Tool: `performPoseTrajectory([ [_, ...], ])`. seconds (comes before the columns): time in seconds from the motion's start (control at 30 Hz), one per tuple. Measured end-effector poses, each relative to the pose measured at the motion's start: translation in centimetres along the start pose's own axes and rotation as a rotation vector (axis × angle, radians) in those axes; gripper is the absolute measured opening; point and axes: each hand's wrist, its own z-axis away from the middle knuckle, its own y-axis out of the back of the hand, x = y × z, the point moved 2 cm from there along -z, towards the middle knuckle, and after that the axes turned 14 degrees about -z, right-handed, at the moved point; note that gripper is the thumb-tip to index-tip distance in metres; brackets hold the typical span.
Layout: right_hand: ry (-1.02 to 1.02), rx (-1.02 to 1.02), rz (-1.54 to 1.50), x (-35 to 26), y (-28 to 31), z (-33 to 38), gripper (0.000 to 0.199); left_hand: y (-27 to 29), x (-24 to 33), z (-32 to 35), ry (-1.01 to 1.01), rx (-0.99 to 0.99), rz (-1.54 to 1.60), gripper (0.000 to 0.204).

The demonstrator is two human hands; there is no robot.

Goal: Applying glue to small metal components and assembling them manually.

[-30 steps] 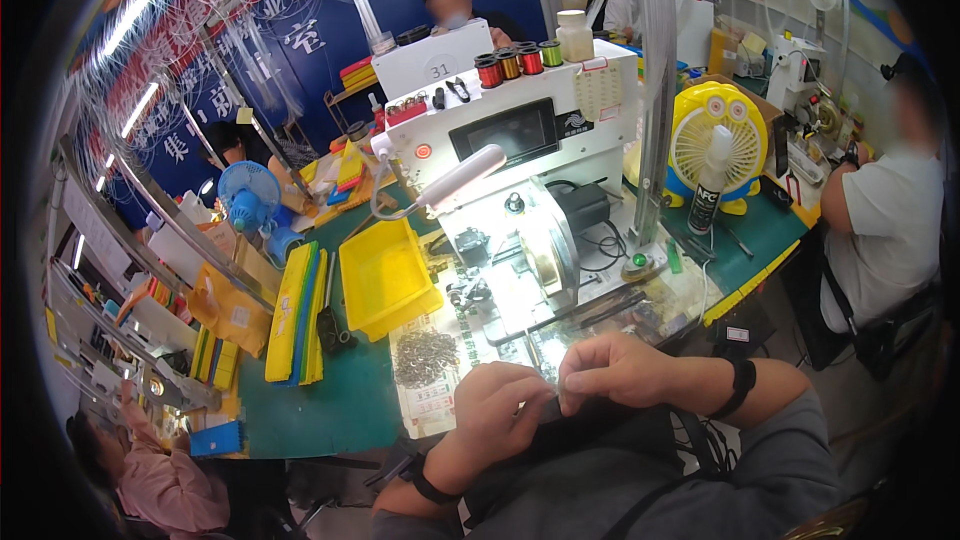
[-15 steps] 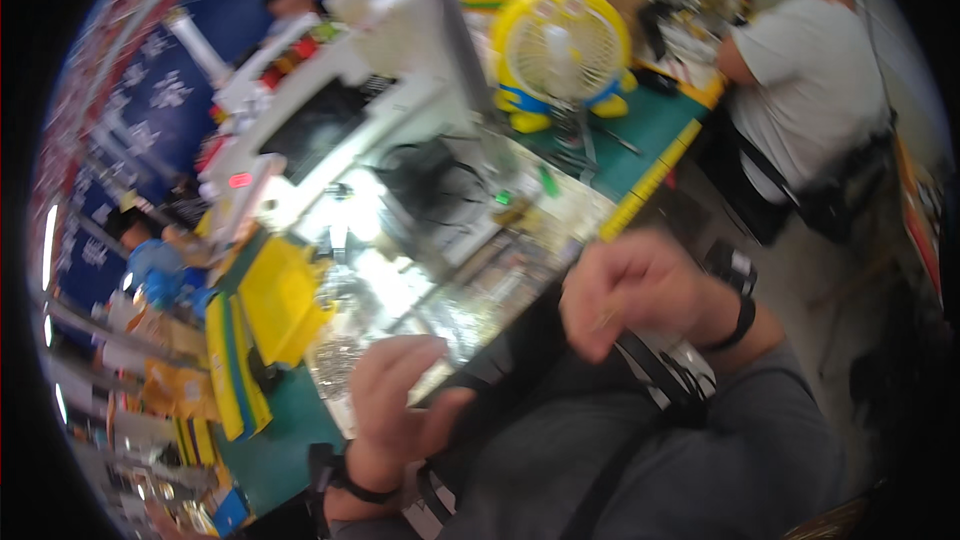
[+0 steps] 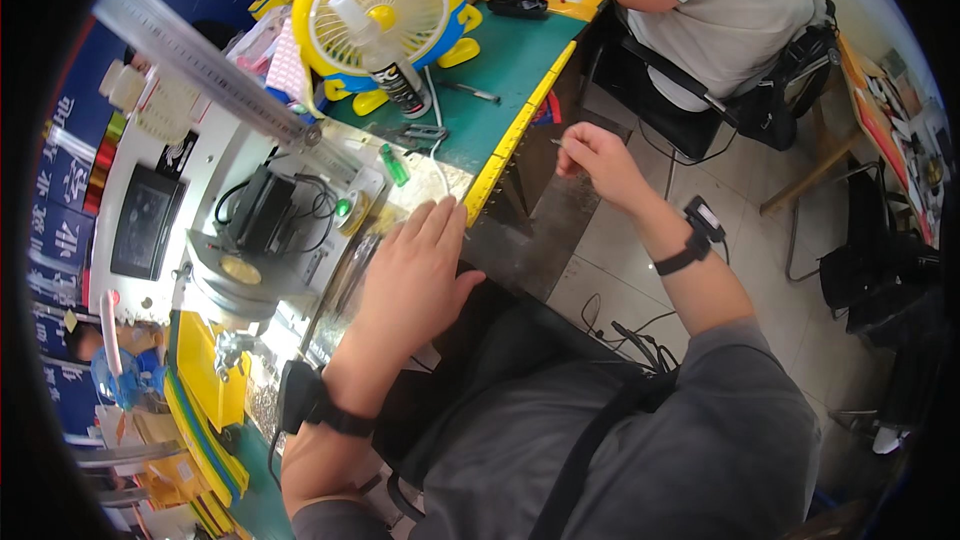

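My left hand [image 3: 412,275] hovers over the front edge of the workbench, its fingers stretched out and the thumb apart, with nothing in it. Beyond its fingertips lie a small green plastic piece [image 3: 393,166] and a unit with a green button [image 3: 345,208]. My right hand [image 3: 604,166] is held out past the bench, above the floor. Its thumb and forefinger pinch a tiny metallic-looking piece [image 3: 557,142], too small to name. Both wrists carry black bands.
A yellow cartoon fan [image 3: 440,10] and a spray bottle [image 3: 400,88] stand on the green mat [image 3: 500,65]. At left are a white machine with a dark screen [image 3: 145,225] and a yellow bin [image 3: 215,365]. A person in a white shirt [image 3: 715,10] sits at the far right.
The view has swung to the right and sharpened. My right hand has moved out over the floor, still pinched. My left hand has moved forward, its fingers now straighter.
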Motion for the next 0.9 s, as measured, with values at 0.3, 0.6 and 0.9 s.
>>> performPoseTrajectory([
  [0.3,0.023,0.043,-0.311,2.2,0.9,-5.6,0.019,-4.4,-0.9,-3.1,0.034,-0.156,-0.017,0.088],
  [0.6,-0.033,0.057,-0.385,2.6,0.5,-7.3,0.014,-4.1,-1.0,-3.4,0.043,-0.164,0.017,0.085],
  [0.9,-0.089,-0.017,-0.487,5.9,3.5,-8.0,0.014,-4.3,-0.7,-3.1,0.075,-0.134,0.009,0.085],
])
